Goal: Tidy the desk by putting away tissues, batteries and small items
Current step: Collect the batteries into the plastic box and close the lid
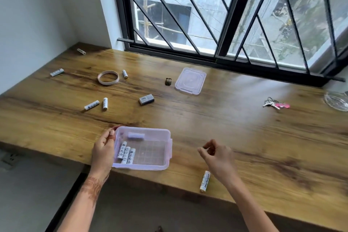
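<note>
A clear plastic box sits at the desk's front edge with several white batteries inside. My left hand grips the box's left wall. My right hand hovers to the right of the box, fingers loosely curled, holding nothing. One white battery lies by the front edge under my right wrist. More batteries lie loose on the desk: two left of centre, one by a ring, one far left, one in the back corner. A block battery lies mid-desk.
The box's lid lies near the window beside a small dark clip. A tape ring lies at the back left. Keys and a glass dish are at the far right. A wall closes the left side.
</note>
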`<state>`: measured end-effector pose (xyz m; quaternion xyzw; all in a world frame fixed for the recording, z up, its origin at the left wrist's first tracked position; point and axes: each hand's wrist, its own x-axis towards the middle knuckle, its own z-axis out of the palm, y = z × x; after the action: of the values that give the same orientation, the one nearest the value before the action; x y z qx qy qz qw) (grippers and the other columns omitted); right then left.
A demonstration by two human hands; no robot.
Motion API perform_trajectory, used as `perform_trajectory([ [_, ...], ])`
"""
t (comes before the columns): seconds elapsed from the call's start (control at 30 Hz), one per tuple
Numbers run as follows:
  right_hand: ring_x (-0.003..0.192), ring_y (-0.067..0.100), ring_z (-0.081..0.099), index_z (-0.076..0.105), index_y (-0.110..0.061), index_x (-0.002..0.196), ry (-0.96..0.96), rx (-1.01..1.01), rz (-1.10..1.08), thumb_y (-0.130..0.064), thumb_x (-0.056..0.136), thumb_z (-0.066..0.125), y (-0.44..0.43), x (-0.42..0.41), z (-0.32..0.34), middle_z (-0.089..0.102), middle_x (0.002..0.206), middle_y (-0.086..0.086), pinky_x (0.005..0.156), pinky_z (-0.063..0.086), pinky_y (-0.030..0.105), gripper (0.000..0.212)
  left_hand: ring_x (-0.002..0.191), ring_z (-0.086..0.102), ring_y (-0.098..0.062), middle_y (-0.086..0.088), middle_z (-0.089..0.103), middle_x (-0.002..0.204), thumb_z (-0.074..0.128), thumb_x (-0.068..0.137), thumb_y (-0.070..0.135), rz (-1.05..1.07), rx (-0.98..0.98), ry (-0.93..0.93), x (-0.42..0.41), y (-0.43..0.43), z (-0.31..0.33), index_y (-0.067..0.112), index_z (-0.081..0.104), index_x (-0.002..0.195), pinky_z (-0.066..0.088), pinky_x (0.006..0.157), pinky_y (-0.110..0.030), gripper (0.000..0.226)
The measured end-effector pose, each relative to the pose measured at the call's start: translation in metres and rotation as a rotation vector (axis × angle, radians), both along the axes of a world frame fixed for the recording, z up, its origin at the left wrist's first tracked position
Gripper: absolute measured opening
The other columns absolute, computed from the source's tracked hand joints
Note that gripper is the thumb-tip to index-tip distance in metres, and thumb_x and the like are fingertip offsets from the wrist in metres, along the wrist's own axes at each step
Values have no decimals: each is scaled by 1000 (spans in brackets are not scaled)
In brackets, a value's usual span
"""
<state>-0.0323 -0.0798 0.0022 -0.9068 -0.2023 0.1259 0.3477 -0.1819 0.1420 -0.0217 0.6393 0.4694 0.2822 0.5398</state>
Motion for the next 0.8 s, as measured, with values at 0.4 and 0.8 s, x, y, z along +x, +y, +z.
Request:
perform_trajectory([
  [0.4,67,13,55,60,-15,80,89,-104,-145,-20,79,66,-28,-39,-21,59,76,1,48,38,15,8,108,56,-26,-5,59,118,39,97,29,-40,-57,21,-2,2,-1,21,58,118,46,96,-45,29],
  [0.8,63,20,60,57,-5,86,738,705,-60,6,92,39,69,-65,34,59,76,13,56,55,26,22,104,53,-24,-11,60,118,38,97,21,-18,-51,-17,-1,3,2,11,61,113,41,93,-34,30],
])
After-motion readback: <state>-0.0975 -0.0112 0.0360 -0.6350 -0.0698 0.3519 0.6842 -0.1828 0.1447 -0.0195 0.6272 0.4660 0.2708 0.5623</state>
